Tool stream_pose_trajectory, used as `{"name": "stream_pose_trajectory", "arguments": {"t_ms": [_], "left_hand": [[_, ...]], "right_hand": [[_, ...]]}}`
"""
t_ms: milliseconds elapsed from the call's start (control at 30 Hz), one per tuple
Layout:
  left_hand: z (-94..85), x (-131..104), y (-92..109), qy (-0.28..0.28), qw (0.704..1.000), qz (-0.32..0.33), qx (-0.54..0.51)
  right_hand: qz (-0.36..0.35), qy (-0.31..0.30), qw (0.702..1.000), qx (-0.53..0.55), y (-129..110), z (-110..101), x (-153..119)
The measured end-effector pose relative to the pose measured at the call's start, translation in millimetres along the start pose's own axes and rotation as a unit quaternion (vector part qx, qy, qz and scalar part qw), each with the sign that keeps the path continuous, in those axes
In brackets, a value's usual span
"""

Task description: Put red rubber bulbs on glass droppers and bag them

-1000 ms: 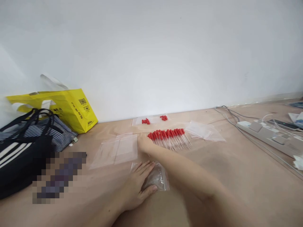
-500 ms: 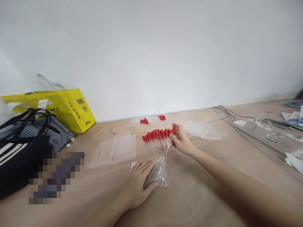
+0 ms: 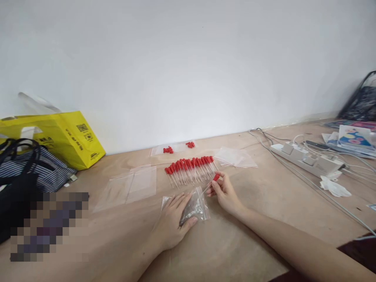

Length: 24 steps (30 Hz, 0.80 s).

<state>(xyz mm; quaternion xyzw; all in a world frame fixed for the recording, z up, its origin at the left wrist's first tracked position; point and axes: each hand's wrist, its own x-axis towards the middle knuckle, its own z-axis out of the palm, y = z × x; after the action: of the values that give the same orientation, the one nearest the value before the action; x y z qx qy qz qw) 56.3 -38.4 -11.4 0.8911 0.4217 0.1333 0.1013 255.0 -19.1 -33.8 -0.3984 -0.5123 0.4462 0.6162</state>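
My left hand [image 3: 173, 221] lies with fingers spread on a clear zip bag [image 3: 200, 207] whose contents look greyish. Between the thumb and fingers of my right hand [image 3: 223, 194] is a dropper with a red bulb [image 3: 216, 177]; its thin clear stem points down-left to the bag's upper edge. Behind both hands, several red-bulbed droppers [image 3: 189, 169] lie side by side in a row, bulbs toward the wall. Farther back, two small piles of loose red bulbs [image 3: 168, 150] rest on a clear bag [image 3: 154, 151].
Flat clear bags lie left [image 3: 142, 183] and right [image 3: 235, 156] of the row. At the left are a yellow bag [image 3: 69, 135] and a striped bag [image 3: 48, 168]. A power strip [image 3: 299, 160] with cables, a tissue [image 3: 335, 187] and papers [image 3: 355, 137] are at the right.
My right hand has come from the right end of the row toward the clear bag, with one dropper in its fingers. The view has shifted right. My left hand is still on the bag.
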Motion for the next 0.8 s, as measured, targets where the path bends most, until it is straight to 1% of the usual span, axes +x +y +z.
{"name": "stream_pose_trajectory", "arguments": {"t_ms": [100,167,233,333,400,433,467,567,633,700,800], "left_hand": [[1.1,0,-1,0.005,1.000,-0.007,-0.002],[0.8,0,-1,0.005,1.000,-0.011,-0.004],[0.4,0,0,0.004,1.000,-0.011,-0.008],[0.6,0,1,0.011,1.000,-0.008,-0.012],[0.5,1,1,0.022,1.000,-0.005,-0.017],[0.1,0,1,0.030,0.999,-0.004,-0.021],[-0.8,0,0,0.040,0.999,-0.004,-0.026],[-5.1,-7,-7,0.061,0.997,0.001,-0.036],[-7.5,-14,-14,0.050,0.998,0.009,-0.037],[-8.3,-21,-22,0.033,0.999,0.014,-0.035],[-7.4,-27,-28,0.024,0.999,0.018,-0.026]], "right_hand": [[0.039,-0.042,0.998,-0.005,2,2,-5],[0.057,-0.082,0.993,-0.056,1,1,-7],[0.066,-0.130,0.982,-0.118,-1,-1,-7],[0.051,-0.229,0.958,-0.166,-8,-4,-4],[0.020,-0.292,0.939,-0.181,-15,-5,-2],[0.002,-0.311,0.931,-0.190,-18,-5,-1],[-0.016,-0.319,0.926,-0.202,-20,-5,0],[-0.052,-0.307,0.921,-0.233,-24,-4,0],[-0.048,-0.295,0.924,-0.239,-21,-4,-1],[-0.002,-0.289,0.929,-0.230,-16,-5,-2],[0.107,-0.301,0.923,-0.213,-9,-9,6]]}}
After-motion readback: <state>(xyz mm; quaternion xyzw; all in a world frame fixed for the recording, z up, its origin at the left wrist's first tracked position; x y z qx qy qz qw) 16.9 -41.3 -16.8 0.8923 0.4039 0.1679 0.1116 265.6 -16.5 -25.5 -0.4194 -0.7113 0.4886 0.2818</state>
